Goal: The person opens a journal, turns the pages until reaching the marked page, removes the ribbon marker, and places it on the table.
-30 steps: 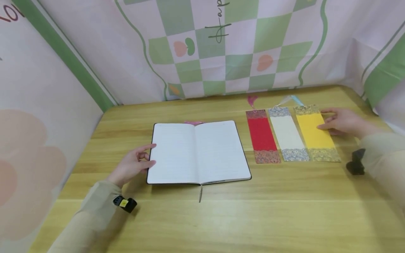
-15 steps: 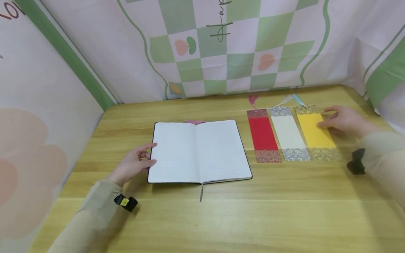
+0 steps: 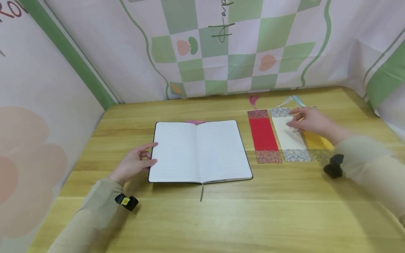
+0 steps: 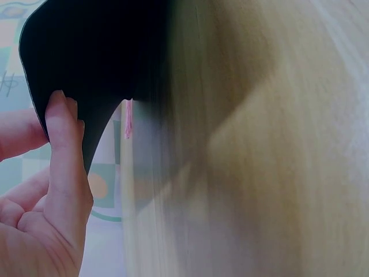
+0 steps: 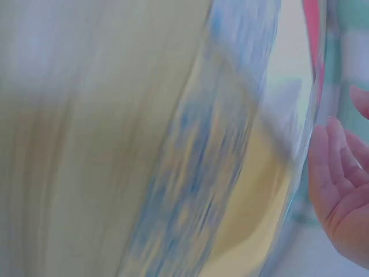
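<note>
An open notebook (image 3: pixel 174 154) with white lined pages lies on the wooden table. My left hand (image 3: pixel 136 161) grips its left edge between thumb and fingers. In the left wrist view its black cover (image 4: pixel 86 52) is raised off the table there. Over the white bookmark (image 3: pixel 289 138) hovers my right hand (image 3: pixel 313 121), fingers slightly bent; the right wrist view has nothing in its grasp. Partly covered by that hand and wrist lies the yellow bookmark (image 3: pixel 316 140). Left of the white one is the red bookmark (image 3: pixel 263 134) with a pink tassel.
A pink tassel (image 3: pixel 195 122) pokes out behind the notebook's top edge. From its bottom edge hangs a thin ribbon (image 3: pixel 201 193). A printed cloth (image 3: pixel 240 66) stands behind the table (image 3: pixel 221 221), and another pale cloth (image 3: pixel 28 158) is at the left.
My right hand has moved left, away from the yellow bookmark's right edge to above the white one. The bookmarks stay where they were. My left hand keeps its grip on the notebook.
</note>
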### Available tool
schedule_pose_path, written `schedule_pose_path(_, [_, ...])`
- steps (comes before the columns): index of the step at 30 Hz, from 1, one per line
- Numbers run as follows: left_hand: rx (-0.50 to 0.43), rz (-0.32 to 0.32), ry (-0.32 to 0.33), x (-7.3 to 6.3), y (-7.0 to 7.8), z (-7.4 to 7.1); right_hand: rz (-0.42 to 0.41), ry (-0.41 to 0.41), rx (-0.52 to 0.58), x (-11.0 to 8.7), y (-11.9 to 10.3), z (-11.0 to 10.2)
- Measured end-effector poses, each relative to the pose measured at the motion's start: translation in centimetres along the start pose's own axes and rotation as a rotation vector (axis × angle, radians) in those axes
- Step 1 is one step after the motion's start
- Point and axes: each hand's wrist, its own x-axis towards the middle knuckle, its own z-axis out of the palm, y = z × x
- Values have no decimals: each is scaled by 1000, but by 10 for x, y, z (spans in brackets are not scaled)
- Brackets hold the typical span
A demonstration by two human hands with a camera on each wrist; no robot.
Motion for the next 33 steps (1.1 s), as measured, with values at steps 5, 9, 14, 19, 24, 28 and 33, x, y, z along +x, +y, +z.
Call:
schedule_pose_path(5, [3,9,3,2,0,0,-84,-27,2,8,-35,26])
schedule_pose_path(9, [0,11,0,3,0,0,-155,-33,-57,17,-60,47])
schedule_pose_path(14, [-16,14,-5,4,-2,1,-257,-47,-88,29,-88,72])
schedule_pose_path(19, [-21,12,-2,4,-3,1,-238,-95,-130,41,-112,90])
schedule_pose_path(24, [-17,11,-1,3,-2,2,-286,-120,-225,52,-125,103])
schedule_pose_path(28, [-18,8,-3,2,-2,2,-288,-144,-276,58,-129,112])
schedule_pose_path(33, [-17,13,-6,2,-3,1,-238,-175,-344,61,-133,117])
